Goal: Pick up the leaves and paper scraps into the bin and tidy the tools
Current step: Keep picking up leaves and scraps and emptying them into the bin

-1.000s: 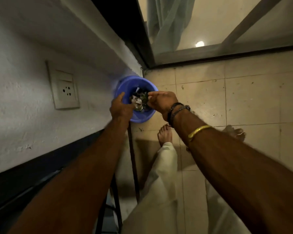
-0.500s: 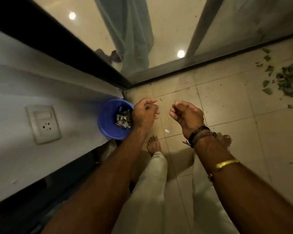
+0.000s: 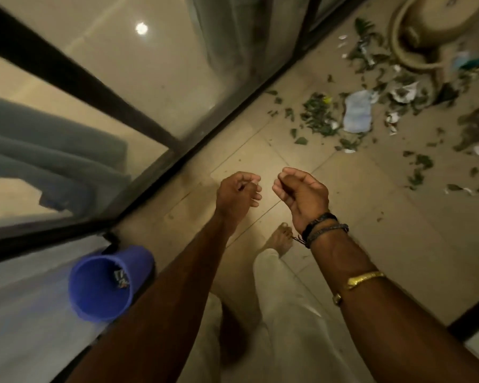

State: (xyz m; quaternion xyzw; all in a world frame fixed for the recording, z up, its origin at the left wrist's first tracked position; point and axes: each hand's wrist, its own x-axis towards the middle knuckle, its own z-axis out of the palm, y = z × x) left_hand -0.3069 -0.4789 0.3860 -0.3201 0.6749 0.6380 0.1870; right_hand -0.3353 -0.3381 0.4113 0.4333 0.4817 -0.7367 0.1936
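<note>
We are holding left grip (image 3: 238, 193) and right grip (image 3: 302, 194) loosely curled, empty; leaves (image 3: 320, 117) and paper scraps (image 3: 404, 92) are lying toward the floor's (image 3: 371, 217) far right, nearer the right grip; bin (image 3: 105, 283) sitting near-left.

The bin (image 3: 140, 262) sits in a corner, hemmed in by the glass door (image 3: 155, 87) and the wall (image 3: 22, 322), with its mouth open from above. Away from the bin, bare floor (image 3: 376, 239) gives free passage up to the leaves (image 3: 320, 114) and paper scraps (image 3: 357, 111), where a beige object (image 3: 432, 23), perhaps a fan base, blocks the way.
</note>
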